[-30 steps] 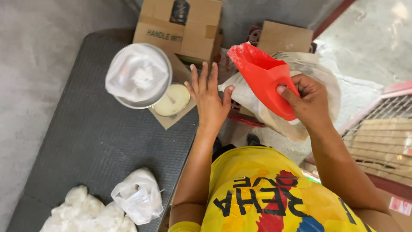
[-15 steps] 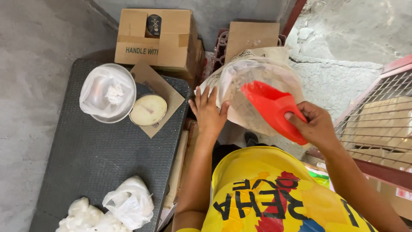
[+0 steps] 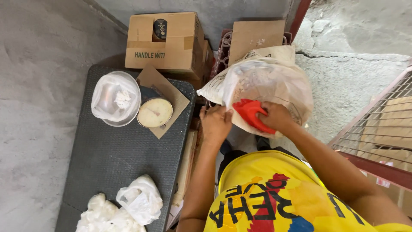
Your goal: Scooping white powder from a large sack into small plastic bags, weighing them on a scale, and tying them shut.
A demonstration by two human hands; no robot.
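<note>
A large translucent plastic sack [image 3: 274,81] of pale contents stands open in front of me. My right hand [image 3: 277,116] grips a red plastic scoop [image 3: 251,114] and pushes it into the sack's mouth. My left hand [image 3: 216,122] pinches the sack's near edge and holds it open beside the scoop. To the left, on a dark mat-topped table [image 3: 116,159], a round weighing scale [image 3: 155,112] sits on a piece of cardboard, next to a bowl lined with a plastic bag [image 3: 116,98] holding a little white powder.
Filled white plastic bags [image 3: 124,206] lie at the table's near end. A brown cardboard box [image 3: 165,41] and a second box [image 3: 257,34] stand at the back. A metal wire rack [image 3: 382,124] is at the right. Grey concrete floor lies left.
The red scoop, held up above the sack a second ago, has gone down into the sack's mouth. My left hand went from spread open to gripping the sack's edge.
</note>
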